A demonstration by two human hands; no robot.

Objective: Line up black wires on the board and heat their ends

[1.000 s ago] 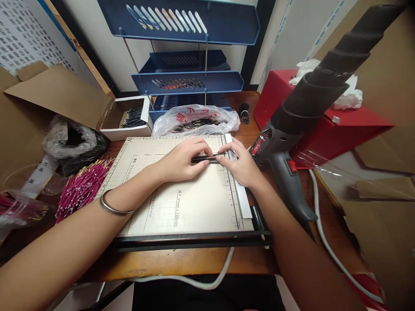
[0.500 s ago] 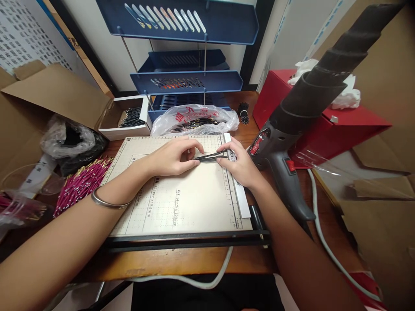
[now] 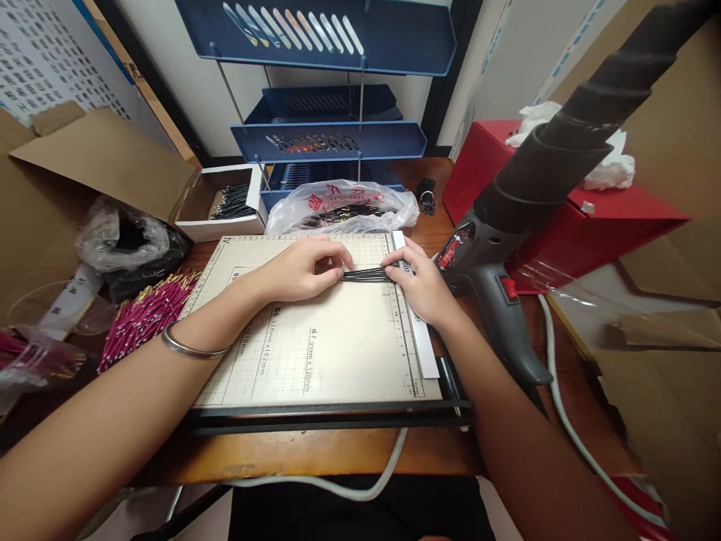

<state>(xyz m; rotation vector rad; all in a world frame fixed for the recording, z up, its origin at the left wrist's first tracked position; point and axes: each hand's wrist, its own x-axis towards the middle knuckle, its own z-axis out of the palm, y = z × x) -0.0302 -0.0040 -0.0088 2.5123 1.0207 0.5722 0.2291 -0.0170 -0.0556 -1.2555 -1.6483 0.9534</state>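
I am bringing both hands together over the pale, grid-printed board (image 3: 327,346), where the thin black strands (image 3: 366,276) are lying side by side near its far right part, running from one hand to the other. My right hand (image 3: 420,285) is pinching their right end between thumb and fingertips, beside the white strip (image 3: 423,342) that is running along the board's right side. My left hand (image 3: 307,272) is curling, its thumb and forefinger tips meeting the left end of the strands; whether they are gripping it or only touching it, I cannot tell. A metal bangle (image 3: 194,346) is circling my left wrist. Beyond the board, a clear plastic bag (image 3: 287,214) with red print is holding more dark pieces, and a white box (image 3: 219,229) is standing just to its left. Magenta sticks (image 3: 147,315) are lying in a heap left of the board. On the right, a grey heat gun (image 3: 490,263) is resting with its dark nozzle pointing up, in front of a red box (image 3: 478,161). The blue rack (image 3: 327,141) is standing behind the bag.
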